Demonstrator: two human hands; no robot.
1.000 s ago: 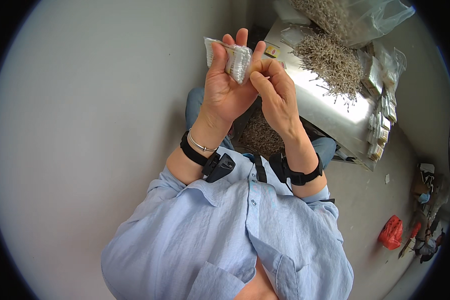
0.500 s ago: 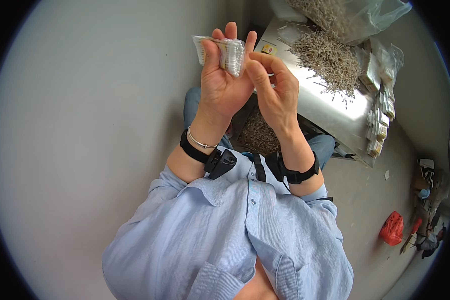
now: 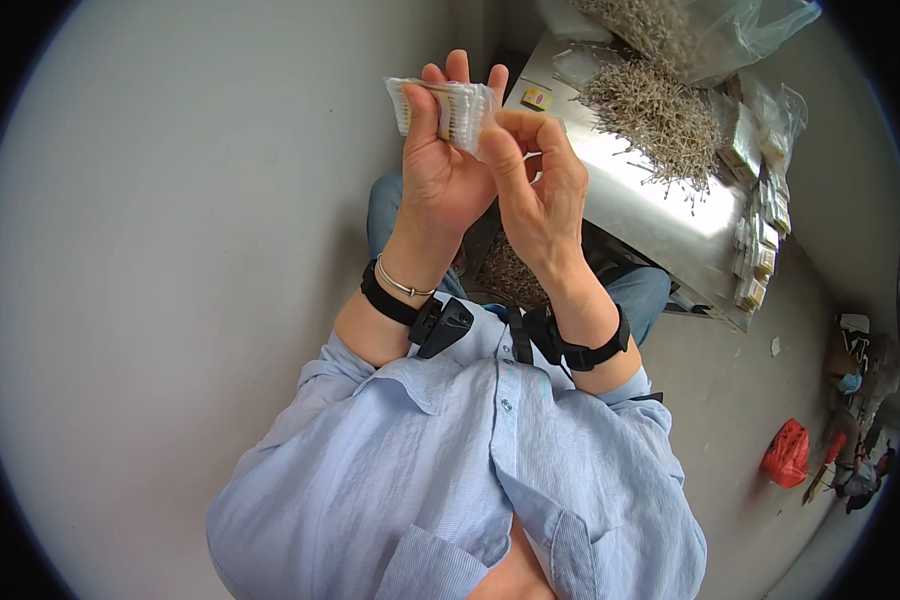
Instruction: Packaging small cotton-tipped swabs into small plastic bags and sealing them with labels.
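Observation:
A small clear plastic pack of cotton swabs (image 3: pixel 462 112) is held up in front of me, its white tips lined up at both ends. My left hand (image 3: pixel 438 175) grips it from below, thumb across the front and fingers behind. At the pack's right end, my right hand (image 3: pixel 548 180) pinches the clear film between thumb and forefinger. The exact edge of film in that pinch is partly hidden by the thumb.
A metal table (image 3: pixel 620 215) on the right bears a large heap of loose swabs (image 3: pixel 660 120), a small yellow card (image 3: pixel 537 98) and stacked packs (image 3: pixel 758 250). More loose swabs (image 3: pixel 510 268) lie below my hands. A pale wall (image 3: pixel 170 250) stands left; a red bag (image 3: pixel 787 453) sits on the floor.
My right hand has moved slightly left, and its thumb and forefinger now close on the pack's right end. The pack stays in my left hand, dipping a little.

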